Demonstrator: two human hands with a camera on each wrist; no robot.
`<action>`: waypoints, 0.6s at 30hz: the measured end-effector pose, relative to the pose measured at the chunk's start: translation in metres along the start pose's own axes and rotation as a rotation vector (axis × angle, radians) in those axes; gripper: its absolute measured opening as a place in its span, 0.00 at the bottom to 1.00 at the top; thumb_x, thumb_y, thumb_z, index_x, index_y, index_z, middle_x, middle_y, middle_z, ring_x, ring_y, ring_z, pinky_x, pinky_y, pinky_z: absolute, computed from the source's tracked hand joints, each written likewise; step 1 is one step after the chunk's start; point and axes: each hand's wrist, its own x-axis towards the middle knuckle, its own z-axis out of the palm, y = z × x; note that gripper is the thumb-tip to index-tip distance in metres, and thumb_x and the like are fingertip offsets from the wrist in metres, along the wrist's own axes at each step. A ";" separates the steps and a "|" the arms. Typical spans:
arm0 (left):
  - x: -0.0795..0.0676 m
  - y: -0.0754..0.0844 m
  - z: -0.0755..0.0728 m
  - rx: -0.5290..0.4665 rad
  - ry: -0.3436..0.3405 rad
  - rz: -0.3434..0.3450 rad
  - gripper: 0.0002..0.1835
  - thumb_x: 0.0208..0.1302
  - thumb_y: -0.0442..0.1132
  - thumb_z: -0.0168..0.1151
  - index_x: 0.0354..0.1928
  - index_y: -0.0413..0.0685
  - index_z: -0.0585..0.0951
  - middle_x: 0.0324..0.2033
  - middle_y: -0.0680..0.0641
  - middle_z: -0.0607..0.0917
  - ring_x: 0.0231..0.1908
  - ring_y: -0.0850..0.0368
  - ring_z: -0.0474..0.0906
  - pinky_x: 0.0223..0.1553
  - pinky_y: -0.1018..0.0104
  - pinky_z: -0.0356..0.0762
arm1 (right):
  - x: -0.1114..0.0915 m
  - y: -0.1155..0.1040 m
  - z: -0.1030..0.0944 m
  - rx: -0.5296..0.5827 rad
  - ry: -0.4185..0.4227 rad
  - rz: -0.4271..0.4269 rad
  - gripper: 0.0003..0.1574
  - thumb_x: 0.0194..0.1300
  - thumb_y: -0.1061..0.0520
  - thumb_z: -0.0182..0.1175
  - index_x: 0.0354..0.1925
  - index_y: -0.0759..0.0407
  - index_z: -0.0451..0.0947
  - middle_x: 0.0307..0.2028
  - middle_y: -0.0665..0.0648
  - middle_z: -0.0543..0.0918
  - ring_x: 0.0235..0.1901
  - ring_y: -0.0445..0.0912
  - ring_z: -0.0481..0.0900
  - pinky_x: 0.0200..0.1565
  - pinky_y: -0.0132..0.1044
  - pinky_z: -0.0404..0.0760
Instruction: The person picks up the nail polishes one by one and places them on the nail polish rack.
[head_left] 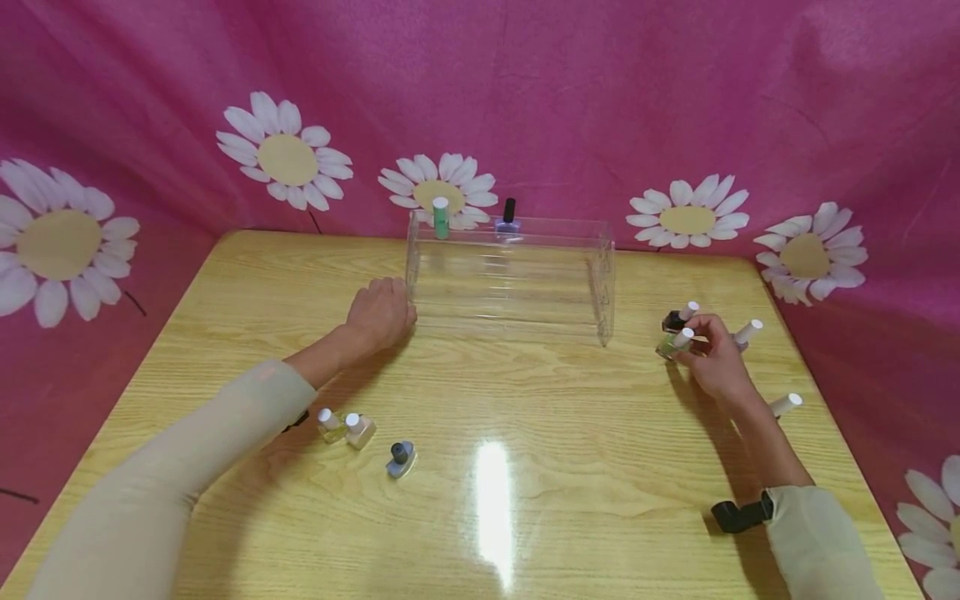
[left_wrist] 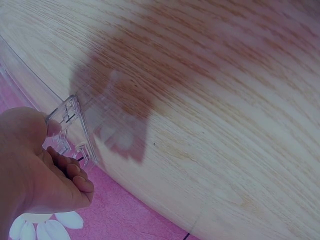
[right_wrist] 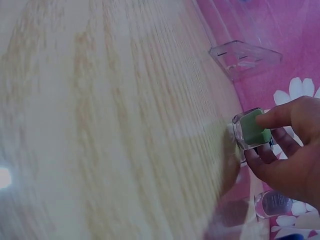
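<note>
A clear tiered display rack (head_left: 517, 321) stands at the back middle of the table. My left hand (head_left: 382, 312) grips its left end, fingers curled; in the left wrist view the thumb shows through the clear end panel (left_wrist: 82, 125). At the right, my right hand (head_left: 720, 362) pinches a green nail polish bottle (right_wrist: 254, 127) with a white cap, thumb and fingers on its sides. A dark nail polish bottle (head_left: 673, 322) stands just behind it, and another white-capped bottle (head_left: 748, 333) is partly hidden by the hand.
On the rack's top tier are a green bottle (head_left: 441, 218) and a lilac, black-capped bottle (head_left: 508, 221). Two white-capped bottles (head_left: 360, 431) and a grey-blue bottle (head_left: 401, 458) stand front left. One more white-capped bottle (head_left: 786, 405) is beside the right forearm. Pink floral cloth (head_left: 555, 100) hangs behind.
</note>
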 end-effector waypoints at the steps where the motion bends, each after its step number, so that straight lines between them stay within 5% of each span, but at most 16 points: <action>1: 0.000 0.000 0.000 0.005 0.002 0.001 0.13 0.71 0.41 0.47 0.35 0.35 0.70 0.34 0.36 0.76 0.39 0.38 0.76 0.39 0.44 0.76 | 0.000 -0.001 0.000 0.004 0.002 -0.007 0.23 0.60 0.80 0.57 0.49 0.72 0.60 0.49 0.54 0.71 0.42 0.33 0.73 0.41 0.22 0.73; 18: 0.000 0.000 0.000 -0.007 -0.003 0.000 0.14 0.70 0.41 0.49 0.36 0.34 0.71 0.34 0.36 0.76 0.39 0.38 0.75 0.39 0.44 0.76 | 0.028 -0.056 0.006 0.157 -0.109 -0.071 0.23 0.64 0.77 0.55 0.52 0.58 0.68 0.45 0.54 0.72 0.46 0.43 0.75 0.38 0.27 0.80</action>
